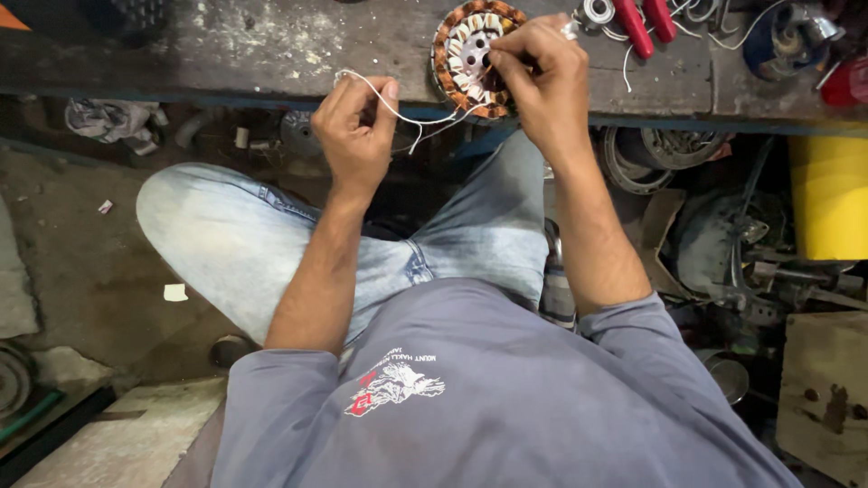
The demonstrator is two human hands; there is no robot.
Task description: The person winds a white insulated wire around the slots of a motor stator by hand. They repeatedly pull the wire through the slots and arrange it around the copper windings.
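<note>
A round motor stator (463,54) with copper windings and a white centre lies on the worn workbench (271,45) at its near edge. My right hand (542,77) rests over the stator's right side, fingertips pinched on a wire at the windings. My left hand (357,131) is closed around a thin white wire (411,117) that runs from the stator toward it, just in front of the bench edge. My knees in light jeans are below.
Red-handled tools (646,23) and loose white wires lie on the bench at the right, with a blue and red part (796,41) beyond. A yellow container (830,194) and metal motor parts (669,149) sit under the bench at right. Rags lie at left.
</note>
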